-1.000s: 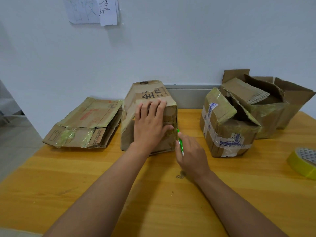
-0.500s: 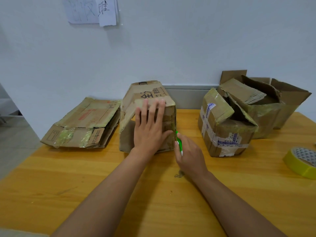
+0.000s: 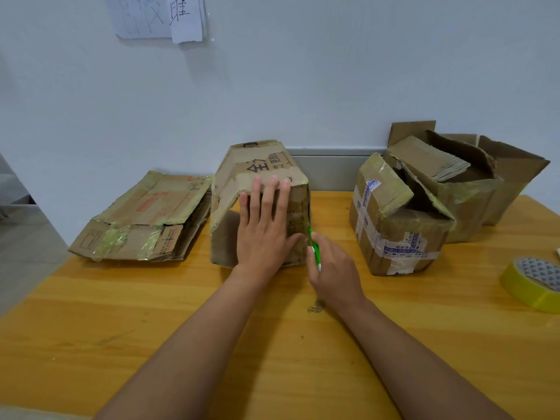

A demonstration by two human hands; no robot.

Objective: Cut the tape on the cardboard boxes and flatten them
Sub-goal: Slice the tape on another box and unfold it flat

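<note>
A worn cardboard box (image 3: 242, 174) with black printed characters stands in the middle of the wooden table (image 3: 121, 313). My left hand (image 3: 265, 230) lies flat against its near face, fingers straight and reaching to the top edge. My right hand (image 3: 335, 272) grips a green and white cutter (image 3: 315, 250), whose tip sits at the box's right near corner. A flap on the box's left side hangs loose. A taped box (image 3: 394, 219) stands to the right, and behind it an open box (image 3: 472, 183) holds folded cardboard.
A stack of flattened boxes (image 3: 145, 219) lies at the left, close to the table's left edge. A yellow tape roll (image 3: 533, 283) sits at the right edge. The white wall (image 3: 303, 86) runs directly behind the boxes, with paper notes (image 3: 160, 16) stuck on it.
The left flap of the middle box has swung outward and the box has shifted slightly. My left hand stays pressed on its face; my right hand with the cutter has barely moved.
</note>
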